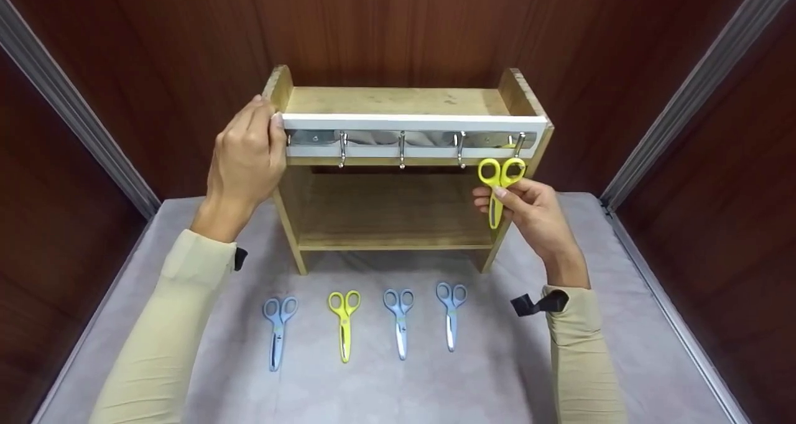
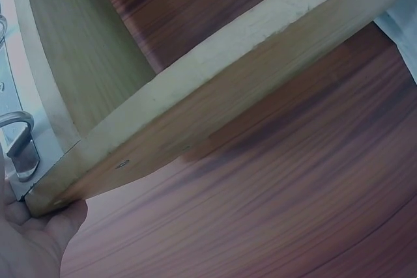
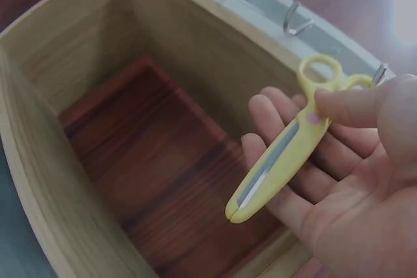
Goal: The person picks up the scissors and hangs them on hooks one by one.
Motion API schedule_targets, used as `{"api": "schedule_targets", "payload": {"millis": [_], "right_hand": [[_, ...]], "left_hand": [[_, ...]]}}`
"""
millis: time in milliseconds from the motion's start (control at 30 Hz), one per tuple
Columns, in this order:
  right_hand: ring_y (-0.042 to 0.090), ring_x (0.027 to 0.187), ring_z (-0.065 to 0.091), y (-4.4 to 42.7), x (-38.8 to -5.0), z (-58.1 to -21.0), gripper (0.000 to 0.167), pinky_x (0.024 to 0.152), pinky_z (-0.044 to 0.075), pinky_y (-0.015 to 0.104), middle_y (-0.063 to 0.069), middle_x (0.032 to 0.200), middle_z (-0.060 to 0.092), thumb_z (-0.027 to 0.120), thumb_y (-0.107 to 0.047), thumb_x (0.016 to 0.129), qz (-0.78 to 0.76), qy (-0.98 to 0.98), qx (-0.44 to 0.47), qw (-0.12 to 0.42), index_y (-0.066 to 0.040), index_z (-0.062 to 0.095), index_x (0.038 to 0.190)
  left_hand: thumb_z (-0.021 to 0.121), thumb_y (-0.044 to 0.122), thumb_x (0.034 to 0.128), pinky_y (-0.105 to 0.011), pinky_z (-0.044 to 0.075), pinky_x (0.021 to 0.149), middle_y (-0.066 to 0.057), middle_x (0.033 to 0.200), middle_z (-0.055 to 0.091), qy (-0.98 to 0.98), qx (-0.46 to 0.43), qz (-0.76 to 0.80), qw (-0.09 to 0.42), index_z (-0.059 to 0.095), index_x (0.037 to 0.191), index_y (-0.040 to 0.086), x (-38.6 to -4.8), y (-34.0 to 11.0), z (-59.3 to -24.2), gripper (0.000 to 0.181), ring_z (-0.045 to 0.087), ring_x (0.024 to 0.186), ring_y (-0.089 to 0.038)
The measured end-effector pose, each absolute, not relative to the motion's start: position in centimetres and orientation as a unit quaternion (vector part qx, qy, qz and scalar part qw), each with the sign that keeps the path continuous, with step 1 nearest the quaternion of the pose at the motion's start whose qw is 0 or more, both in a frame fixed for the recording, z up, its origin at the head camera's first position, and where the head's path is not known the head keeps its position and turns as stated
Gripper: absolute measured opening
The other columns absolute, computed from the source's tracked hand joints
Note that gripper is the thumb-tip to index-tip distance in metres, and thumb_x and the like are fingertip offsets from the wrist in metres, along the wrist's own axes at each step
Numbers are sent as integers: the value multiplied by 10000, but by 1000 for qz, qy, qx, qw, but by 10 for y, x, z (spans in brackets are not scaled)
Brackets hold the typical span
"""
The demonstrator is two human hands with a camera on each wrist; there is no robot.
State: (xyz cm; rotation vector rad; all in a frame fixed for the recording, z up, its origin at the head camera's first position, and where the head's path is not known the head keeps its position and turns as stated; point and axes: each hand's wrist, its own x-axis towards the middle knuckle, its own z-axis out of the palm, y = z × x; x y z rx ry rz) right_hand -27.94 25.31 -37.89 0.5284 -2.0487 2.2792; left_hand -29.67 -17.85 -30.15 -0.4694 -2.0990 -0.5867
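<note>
We saw the left hand (image 1: 249, 147) curled round the top corner of the wooden shelf (image 1: 398, 247). The right hand (image 1: 538, 209) pinched the yellow scissors (image 1: 496, 184) between thumb and fingers, rings up and blades down, right by the last hook (image 1: 520, 143) on the right. We could not tell if the hook's tip was inside a ring. If it missed and the thumb let go, we thought the scissors might drop to the grey cloth (image 1: 373, 399). A hard push could also have tipped the shelf, had the left hand let go. And we worried that the loose black strap (image 1: 525, 305) at the right wrist might snag the nearest blue scissors (image 1: 451, 324) if that arm dipped low.
</note>
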Motion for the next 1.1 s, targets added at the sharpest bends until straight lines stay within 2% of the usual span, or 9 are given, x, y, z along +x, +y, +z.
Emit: {"api": "schedule_targets", "payload": {"millis": [200, 433, 633, 833, 1000, 1100], "right_hand": [[207, 954, 804, 254, -283, -380, 302, 926, 651, 345, 86, 1059, 826, 611, -47, 1047, 742, -649, 168, 19, 154, 617, 1272], [226, 1015, 801, 258, -279, -384, 338, 968, 637, 348, 92, 1139, 814, 654, -123, 1039, 713, -684, 150, 36, 87, 646, 1303], [198, 1013, 803, 263, -271, -397, 397, 974, 632, 326, 102, 1143, 812, 674, -135, 1029, 691, -711, 124, 45, 159, 617, 1290], [149, 1006, 800, 267, -264, -414, 415, 990, 624, 334, 38, 1105, 821, 683, -102, 1018, 687, -720, 93, 31, 185, 579, 1299], [195, 1036, 796, 269, -258, -429, 477, 1006, 618, 345, 155, 1201, 787, 685, -123, 1020, 679, -731, 63, 7, 190, 538, 1349], [167, 1036, 791, 268, -254, -437, 500, 985, 625, 315, 188, 1235, 767, 687, -166, 1025, 664, -746, 46, -5, 176, 542, 1359]], "left_hand": [[437, 191, 1113, -507, 510, 1166, -290, 1225, 710, -845, -190, -233, 441, 665, 1169, -126, -297, -179, -301, 395, 645, 1327, -404], [436, 192, 1113, -484, 498, 1183, -271, 1209, 714, -845, -189, -240, 440, 668, 1166, -118, -298, -178, -302, 391, 644, 1333, -384], [441, 191, 1112, -494, 495, 1185, -281, 1221, 711, -846, -190, -237, 439, 667, 1171, -119, -298, -176, -301, 388, 642, 1333, -396], [436, 203, 1115, -501, 499, 1179, -287, 1229, 708, -847, -189, -236, 437, 664, 1178, -120, -300, -175, -301, 400, 639, 1336, -401], [440, 193, 1113, -513, 502, 1174, -300, 1252, 701, -847, -188, -236, 438, 662, 1193, -125, -300, -176, -302, 396, 637, 1333, -414], [445, 186, 1110, -511, 499, 1177, -300, 1247, 702, -845, -188, -239, 440, 663, 1184, -125, -300, -177, -303, 387, 638, 1332, -414]]}}
